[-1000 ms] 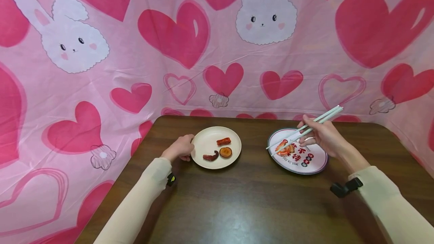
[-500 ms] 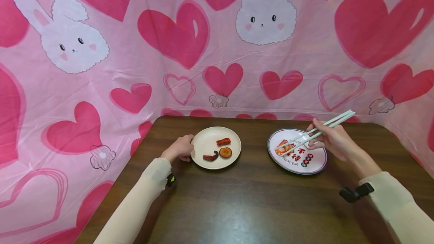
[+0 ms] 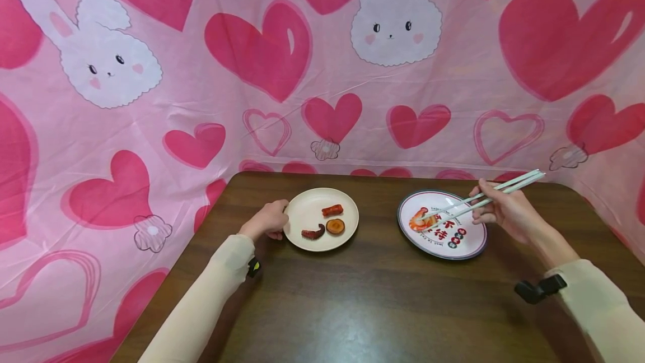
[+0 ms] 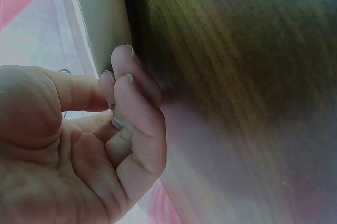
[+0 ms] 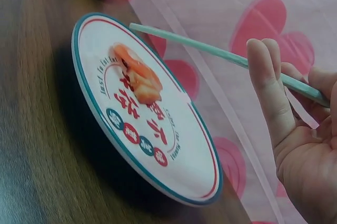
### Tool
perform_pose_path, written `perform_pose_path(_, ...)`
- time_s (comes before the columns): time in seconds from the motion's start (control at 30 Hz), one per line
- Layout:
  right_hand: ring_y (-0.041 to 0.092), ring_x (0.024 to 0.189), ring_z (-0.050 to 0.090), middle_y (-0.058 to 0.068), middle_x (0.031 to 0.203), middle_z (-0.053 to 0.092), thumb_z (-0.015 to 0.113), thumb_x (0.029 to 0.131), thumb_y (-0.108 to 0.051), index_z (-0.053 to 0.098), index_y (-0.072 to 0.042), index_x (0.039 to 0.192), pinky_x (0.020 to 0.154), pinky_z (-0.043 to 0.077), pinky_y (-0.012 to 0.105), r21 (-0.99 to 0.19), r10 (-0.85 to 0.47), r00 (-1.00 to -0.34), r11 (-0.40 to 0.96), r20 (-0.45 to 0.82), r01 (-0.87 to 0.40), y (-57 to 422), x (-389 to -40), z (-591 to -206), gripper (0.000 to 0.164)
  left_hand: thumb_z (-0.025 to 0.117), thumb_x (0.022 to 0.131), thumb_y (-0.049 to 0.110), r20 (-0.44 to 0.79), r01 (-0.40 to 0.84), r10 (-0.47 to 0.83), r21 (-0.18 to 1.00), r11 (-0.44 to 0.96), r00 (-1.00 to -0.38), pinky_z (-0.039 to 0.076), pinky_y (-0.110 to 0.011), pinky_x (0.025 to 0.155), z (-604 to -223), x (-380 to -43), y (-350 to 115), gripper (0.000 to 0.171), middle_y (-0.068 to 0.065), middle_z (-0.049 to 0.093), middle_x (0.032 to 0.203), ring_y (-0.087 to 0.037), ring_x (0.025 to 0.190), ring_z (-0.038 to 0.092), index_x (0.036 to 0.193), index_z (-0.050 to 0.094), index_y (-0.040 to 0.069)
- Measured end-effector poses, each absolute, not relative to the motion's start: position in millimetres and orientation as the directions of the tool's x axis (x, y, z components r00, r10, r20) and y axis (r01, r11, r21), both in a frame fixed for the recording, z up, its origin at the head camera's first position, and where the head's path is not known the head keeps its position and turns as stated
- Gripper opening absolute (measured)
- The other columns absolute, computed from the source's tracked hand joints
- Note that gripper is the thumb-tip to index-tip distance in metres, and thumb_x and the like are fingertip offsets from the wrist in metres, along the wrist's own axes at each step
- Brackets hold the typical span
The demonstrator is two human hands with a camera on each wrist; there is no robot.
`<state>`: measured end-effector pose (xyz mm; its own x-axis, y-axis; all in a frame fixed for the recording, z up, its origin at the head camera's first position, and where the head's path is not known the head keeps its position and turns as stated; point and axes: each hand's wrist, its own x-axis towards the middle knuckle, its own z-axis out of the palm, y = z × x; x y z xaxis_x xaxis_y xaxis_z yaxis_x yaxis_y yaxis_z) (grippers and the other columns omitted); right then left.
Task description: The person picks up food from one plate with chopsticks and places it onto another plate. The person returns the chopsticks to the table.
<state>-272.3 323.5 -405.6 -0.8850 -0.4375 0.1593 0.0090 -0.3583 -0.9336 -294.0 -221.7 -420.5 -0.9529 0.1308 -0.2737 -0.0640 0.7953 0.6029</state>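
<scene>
My left hand (image 3: 267, 220) pinches the left rim of a cream plate (image 3: 301, 212), thumb above and fingers curled at its edge in the left wrist view. On that plate lie a reddish-brown stick-shaped piece (image 3: 332, 210), a round brown slice (image 3: 335, 227) and a dark curled piece like a small tentacle (image 3: 313, 233). In my right hand (image 3: 509, 212) is a pair of pale green chopsticks (image 3: 509, 185). Their tips hang over an orange shrimp (image 3: 421, 219) on the white printed plate (image 3: 466, 248). The right wrist view shows one chopstick (image 5: 210, 52) raised above the plate, apart from the shrimp (image 5: 138, 76).
Both plates stand on a dark brown wooden table (image 3: 342, 301), with a gap between them. A pink cloth (image 3: 322, 77) with hearts and rabbits hangs behind the table and along its left side.
My right hand has moved right and slightly down with the chopsticks, whose tips have shifted right across the shrimp. The shrimp stays on the printed plate. My left hand and both plates look still.
</scene>
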Motion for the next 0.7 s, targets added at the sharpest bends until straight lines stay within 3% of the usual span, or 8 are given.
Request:
perform_pose_path(0.43, 0.024, 0.065, 0.076, 0.015, 0.081, 0.075, 0.040, 0.115, -0.019, 0.075, 0.003, 0.100, 0.059, 0.062, 0.038, -0.934, -0.320, -0.934, -0.355, 0.157, -0.036, 333.3, -272.8, -409.4, 0.044, 0.050, 0.102, 0.004, -0.272, -0.064, 0.127, 0.599, 0.799, -0.954, 0.060, -0.036, 0.053, -420.8, -294.3, -222.5, 0.044, -0.018, 0.061, 0.092, -0.025, 0.059, 0.065, 0.145, 0.050, -0.001)
perform_pose_path(0.7, 0.025, 0.067, 0.075, 0.016, 0.081, 0.075, 0.038, 0.115, -0.015, 0.075, 0.004, 0.102, 0.059, 0.063, 0.040, -0.922, -0.324, -0.932, -0.385, 0.164, -0.029, 339.8, -273.9, -415.9, 0.044, 0.051, 0.102, 0.005, -0.275, -0.072, 0.119, 0.596, 0.800, -0.954, 0.060, -0.036, 0.053, -420.5, -294.1, -220.6, 0.044, -0.018, 0.061, 0.093, -0.025, 0.059, 0.064, 0.146, 0.050, 0.000)
